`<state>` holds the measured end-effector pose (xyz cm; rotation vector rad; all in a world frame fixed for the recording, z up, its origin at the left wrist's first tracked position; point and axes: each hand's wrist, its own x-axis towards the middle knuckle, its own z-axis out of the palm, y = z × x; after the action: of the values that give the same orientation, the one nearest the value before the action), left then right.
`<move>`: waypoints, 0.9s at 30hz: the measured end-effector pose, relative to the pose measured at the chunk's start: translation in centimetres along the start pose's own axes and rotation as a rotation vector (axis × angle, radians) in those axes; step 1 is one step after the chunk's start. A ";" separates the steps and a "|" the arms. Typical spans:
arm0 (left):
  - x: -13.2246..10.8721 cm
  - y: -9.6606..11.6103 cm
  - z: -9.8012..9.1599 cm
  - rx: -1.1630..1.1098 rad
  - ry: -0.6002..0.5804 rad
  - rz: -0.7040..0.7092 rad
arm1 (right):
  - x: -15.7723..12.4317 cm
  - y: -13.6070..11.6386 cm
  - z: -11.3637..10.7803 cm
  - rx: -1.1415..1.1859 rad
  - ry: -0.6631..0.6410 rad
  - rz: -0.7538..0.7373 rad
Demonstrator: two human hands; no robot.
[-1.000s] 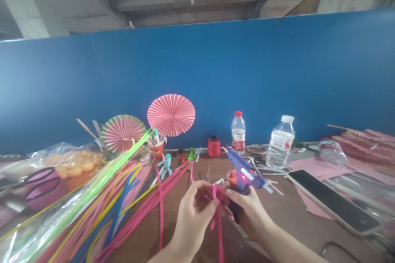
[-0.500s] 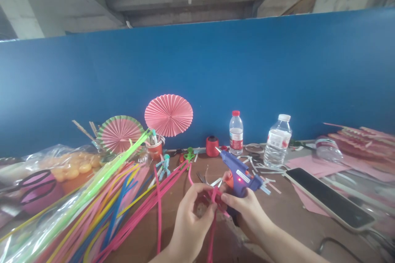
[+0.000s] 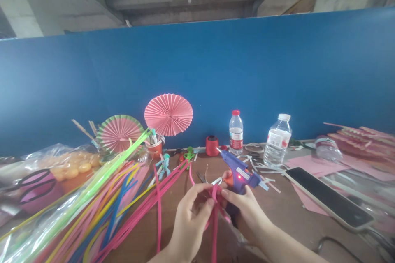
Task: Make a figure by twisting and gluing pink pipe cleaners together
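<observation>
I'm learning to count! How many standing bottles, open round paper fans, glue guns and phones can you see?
Standing bottles: 2
Open round paper fans: 2
Glue guns: 1
Phones: 1
Total: 6

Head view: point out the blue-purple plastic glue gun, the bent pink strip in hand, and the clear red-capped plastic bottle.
Blue-purple plastic glue gun (image 3: 242, 173), head view, white label on its body.
Bent pink strip (image 3: 215, 228), head view, lower hanging length.
Clear red-capped plastic bottle (image 3: 236, 137), head view, label.
</observation>
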<state>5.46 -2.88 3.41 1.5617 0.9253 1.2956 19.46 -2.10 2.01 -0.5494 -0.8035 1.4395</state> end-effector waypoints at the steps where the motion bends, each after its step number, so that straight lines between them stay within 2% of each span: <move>1: 0.1 0.1 0.0 -0.029 -0.001 -0.023 | 0.1 0.0 0.0 0.004 0.027 0.002; 9: 1.6 0.1 0.0 -0.380 -0.046 -0.215 | 0.3 -0.2 0.1 0.022 0.144 0.000; 13: 1.7 0.5 0.0 -0.523 -0.069 -0.303 | 0.2 -0.3 0.2 0.054 0.134 0.061; 20: 1.9 1.1 -0.2 -0.637 -0.116 -0.341 | 0.2 -0.6 0.1 0.048 0.064 0.125; 27: 1.5 0.9 -0.2 -0.669 -0.147 -0.375 | 0.1 -0.4 -0.1 0.062 0.090 0.114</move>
<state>5.50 -1.73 4.82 0.8950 0.5667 1.0515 19.78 -1.99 2.27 -0.6165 -0.6630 1.5281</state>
